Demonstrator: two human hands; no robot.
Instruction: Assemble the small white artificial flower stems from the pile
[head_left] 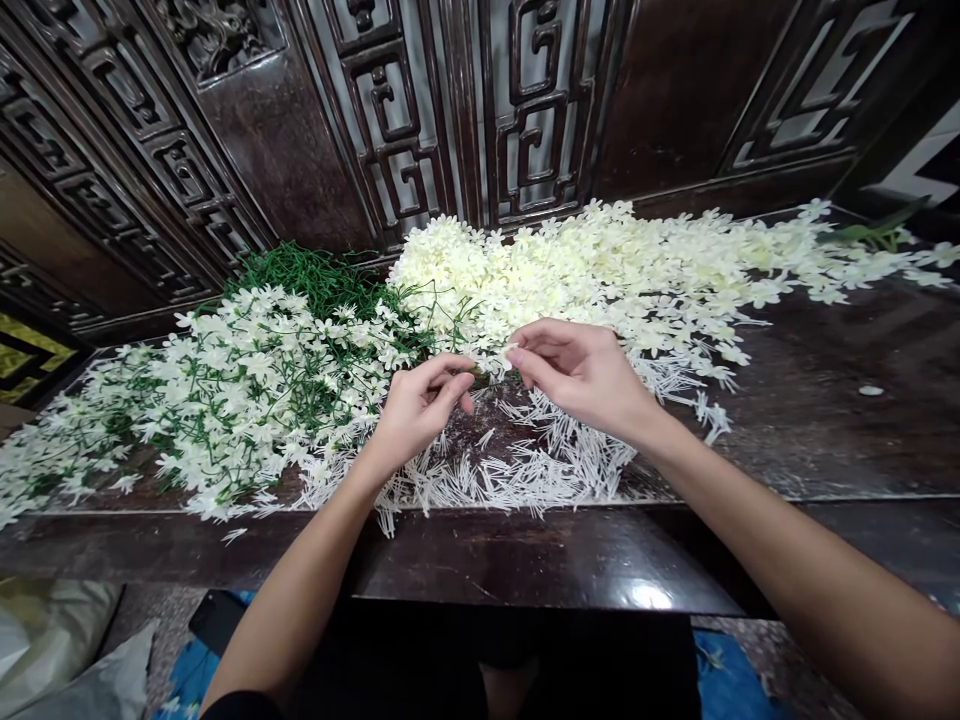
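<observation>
- Dark wooden table [825,420]: broad, glossy top, backed by a carved wooden panel [390,130]. Almost all of its surface is under artificial flower parts.
- Heap of loose cream blossoms [600,270]: the biggest pile, running from centre to far right. Looks featherlight, soft fabric or plastic; likely to scatter at a nudge.
- Finished sprays [225,390]: white blossoms already on green stems, spread to the left. Springy and tangle-prone by the look of them; best lifted by the stem, not the petals.
- Bare green stems [315,275]: a thin wiry bundle behind the sprays. Flexible, probably plastic.
- White stamen pins [525,470]: a dense scatter at the near edge under both hands. Slender, stiff, easy to flick away; a fingertip pinch is the only workable hold.
- Left hand [416,405]: curled nearly closed, thumb and forefinger pinched on what seems to be a thin green stem tip; the piece is mostly hidden.
- Right hand [577,370]: fingers bent, thumb and forefinger nipping a small blossom [504,358] just right of the left fingertips.
- The small blossom sits between the two hands, above the pins. Weightless and soft; I judge it wants a light grip at the centre, since squeezing the petals would crease them.
</observation>
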